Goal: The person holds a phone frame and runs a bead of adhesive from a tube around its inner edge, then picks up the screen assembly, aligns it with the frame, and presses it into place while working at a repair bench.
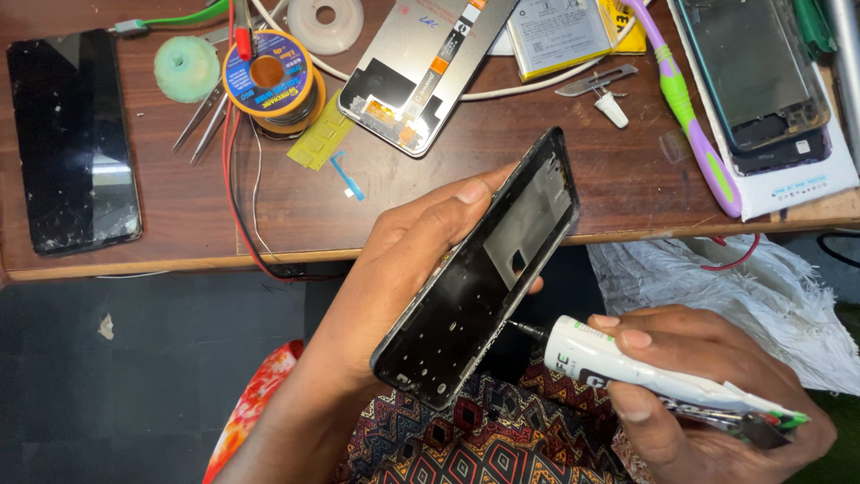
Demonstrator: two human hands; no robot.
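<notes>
Head view, looking down past a dark wooden desk (537, 193) to a lap in patterned fabric (502, 444).

Left hand (403, 269) wrapped around a black phone frame (479, 278), thumb lying along the upper long edge, fingers hidden behind. Frame tilted, held in the air just below the desk edge, over the lap. Thin, flat, rigid but likely light and easy to flex; best gripped by the long edges, as here, away from the inner face and its grey metal plate. Glossy black rim, small holes dotted near the lower end.

Right hand (708, 385) closed around a white glue tube (645, 372), thumb and forefinger pinching near the neck. Soft crumpled body, squeezed flat at the tail, fine dark nozzle touching the frame's lower long edge. Probably sticky and quick to smear.

On the desk: 1 dark phone screen (72, 139) lying flat at left, speckled with dust; 1 spool of solder wire (269, 81); metal tweezers (206, 112); 1 silver display back (421, 67) with orange flex strips; 1 purple and green toothbrush (690, 112); 1 open phone body (757, 76) on a white box. White crinkled plastic bag (735, 287) at right, beside the right hand.
</notes>
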